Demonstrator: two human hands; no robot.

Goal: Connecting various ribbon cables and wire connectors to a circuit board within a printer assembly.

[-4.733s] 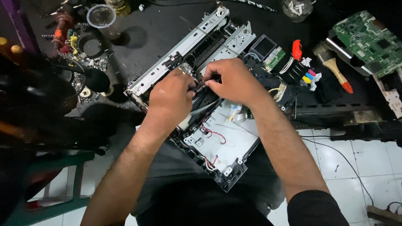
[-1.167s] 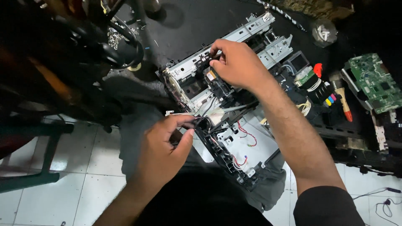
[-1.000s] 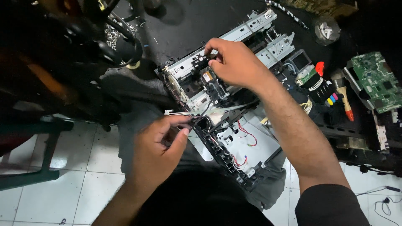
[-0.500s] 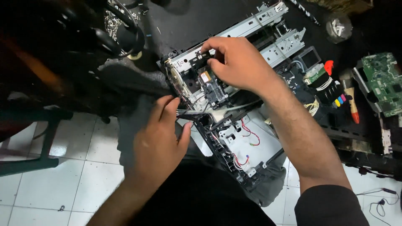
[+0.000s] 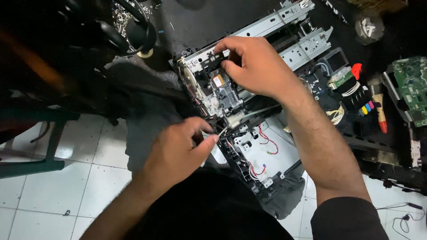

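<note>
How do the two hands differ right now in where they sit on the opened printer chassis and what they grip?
The right hand sits high, fingers curled over the grey metal rail by the black carriage block; the left hand sits low at the near edge of the opened printer chassis. The right hand grips a rigid part, the left hand pinches a thin pale cable. Both are bare, palms down.

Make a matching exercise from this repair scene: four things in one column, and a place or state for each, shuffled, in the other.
Things:
1. left hand
2. right hand
3. green circuit board
4. red wires

Places or states:
A. lying at the far right edge of the view
B. gripping the black carriage by the metal rail
C. pinching a thin pale cable at the frame's near edge
D. looped over the white plate inside the opened printer

Pairs: 1-C, 2-B, 3-A, 4-D
</note>
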